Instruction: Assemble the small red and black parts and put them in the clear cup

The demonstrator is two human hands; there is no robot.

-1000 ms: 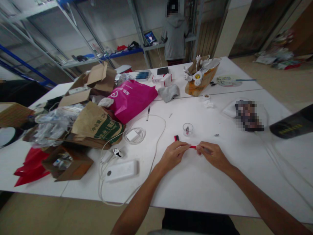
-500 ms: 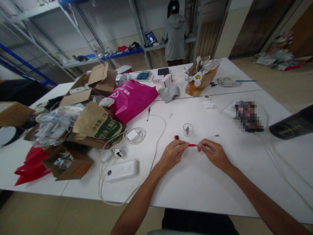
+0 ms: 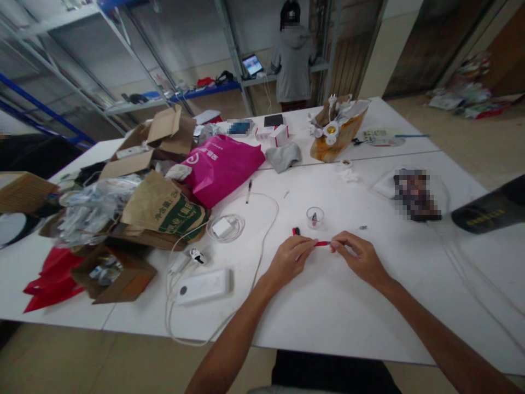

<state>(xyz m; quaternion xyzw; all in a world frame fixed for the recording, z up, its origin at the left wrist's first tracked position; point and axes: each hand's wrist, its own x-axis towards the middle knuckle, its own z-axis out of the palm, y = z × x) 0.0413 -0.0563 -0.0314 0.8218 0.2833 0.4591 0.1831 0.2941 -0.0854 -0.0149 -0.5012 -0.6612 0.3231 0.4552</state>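
Observation:
A slim red pen-like rod [image 3: 322,243] lies level between my two hands, just over the white table. Its left end sits in the pinched fingers of my left hand [image 3: 292,257]. At the other end, my right hand [image 3: 356,256] closes its thumb and fingertips round the greyish tip. The fingers hide both ends, so I cannot tell the exact kind. Just beyond my left hand are small red and black pieces [image 3: 296,231]. A small clear cup [image 3: 315,218] with something dark and reddish inside stands past the rod. A tiny metallic piece [image 3: 363,227] lies beyond my right hand.
At left are a white power bank [image 3: 205,287], a coiled charger cable [image 3: 225,226], open cardboard boxes [image 3: 118,273] and a pink bag [image 3: 225,164]. A dark cylinder [image 3: 492,208] juts in at right. A person in a grey hoodie [image 3: 293,65] stands by the shelves.
Both hands keep almost the same place and grip on the red rod. The screen on the back shelf shows a brighter picture.

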